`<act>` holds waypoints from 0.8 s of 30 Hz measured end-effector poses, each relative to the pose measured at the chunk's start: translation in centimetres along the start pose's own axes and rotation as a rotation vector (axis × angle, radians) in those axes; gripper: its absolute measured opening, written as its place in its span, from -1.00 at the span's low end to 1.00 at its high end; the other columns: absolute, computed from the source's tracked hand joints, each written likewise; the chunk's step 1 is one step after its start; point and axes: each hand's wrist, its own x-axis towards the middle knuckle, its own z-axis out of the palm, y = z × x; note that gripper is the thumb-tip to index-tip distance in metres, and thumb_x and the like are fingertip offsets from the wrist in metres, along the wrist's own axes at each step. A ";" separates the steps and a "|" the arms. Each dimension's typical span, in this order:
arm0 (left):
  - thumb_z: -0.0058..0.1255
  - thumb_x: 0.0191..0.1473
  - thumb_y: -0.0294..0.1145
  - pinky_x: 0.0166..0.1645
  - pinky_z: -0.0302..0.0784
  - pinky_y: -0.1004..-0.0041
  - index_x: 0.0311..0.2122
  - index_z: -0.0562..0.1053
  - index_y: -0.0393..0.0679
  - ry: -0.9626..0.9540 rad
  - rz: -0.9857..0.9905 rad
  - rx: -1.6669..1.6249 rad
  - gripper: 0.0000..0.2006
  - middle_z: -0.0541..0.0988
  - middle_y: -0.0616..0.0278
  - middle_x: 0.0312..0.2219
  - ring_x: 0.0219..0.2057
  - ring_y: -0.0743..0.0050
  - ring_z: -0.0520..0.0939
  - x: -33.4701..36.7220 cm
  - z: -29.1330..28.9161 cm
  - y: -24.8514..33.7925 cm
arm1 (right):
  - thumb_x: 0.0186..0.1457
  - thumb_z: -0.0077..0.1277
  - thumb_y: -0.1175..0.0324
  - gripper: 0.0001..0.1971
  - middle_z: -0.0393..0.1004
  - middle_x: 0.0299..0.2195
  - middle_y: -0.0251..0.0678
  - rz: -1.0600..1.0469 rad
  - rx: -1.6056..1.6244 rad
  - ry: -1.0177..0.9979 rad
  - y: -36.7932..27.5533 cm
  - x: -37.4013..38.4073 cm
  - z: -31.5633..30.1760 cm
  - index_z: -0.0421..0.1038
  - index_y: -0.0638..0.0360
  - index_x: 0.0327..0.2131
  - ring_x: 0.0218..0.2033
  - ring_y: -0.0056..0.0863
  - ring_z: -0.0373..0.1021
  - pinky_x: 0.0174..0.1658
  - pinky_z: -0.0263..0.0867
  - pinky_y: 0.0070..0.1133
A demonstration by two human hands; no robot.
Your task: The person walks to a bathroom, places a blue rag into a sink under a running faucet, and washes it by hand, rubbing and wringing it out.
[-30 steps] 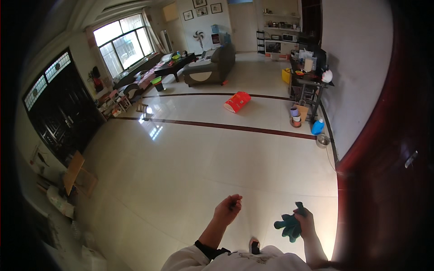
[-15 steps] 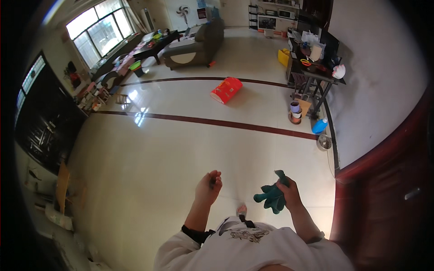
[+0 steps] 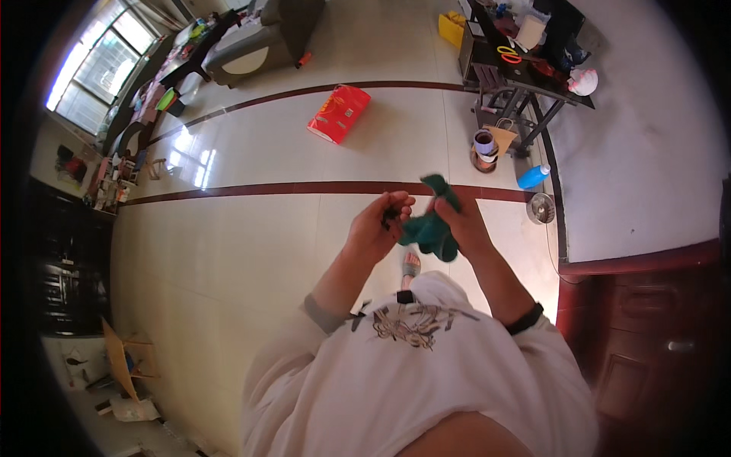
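Note:
A dark green glove (image 3: 432, 234) hangs from my right hand (image 3: 466, 225), whose thumb and fingers are closed around it. Its limp fingers dangle down and to the left. Close beside it, my left hand (image 3: 373, 228) is turned with the palm up and its fingers curled inward. Something small and dark (image 3: 391, 218) shows in the left palm, too small to name. The left fingertips come right up to the glove's edge; whether they touch cannot be told.
Ahead on the tiled floor lies a red bag-like package (image 3: 339, 114). By the right wall are a blue bottle (image 3: 534, 177), a metal bowl (image 3: 541, 208), stacked pots (image 3: 484, 148) and a black desk (image 3: 533, 80). A wooden door (image 3: 640, 320) stands at right.
Both hands have risen and come together, the glove now next to my left hand. The view has tilted downward, and the red package appears farther left.

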 end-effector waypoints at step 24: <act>-0.25 0.05 -0.40 -0.43 0.28 0.70 -0.35 0.34 -0.22 -0.011 -0.048 0.124 -0.85 0.35 0.36 -0.56 -0.54 0.67 0.34 54.7 8.0 32.7 | 0.04 -0.20 0.27 -0.78 0.36 -0.52 -0.26 0.013 -0.302 0.146 -4.9 63.5 -9.6 0.25 0.26 -0.37 -0.48 -0.49 0.31 -0.36 0.21 -0.58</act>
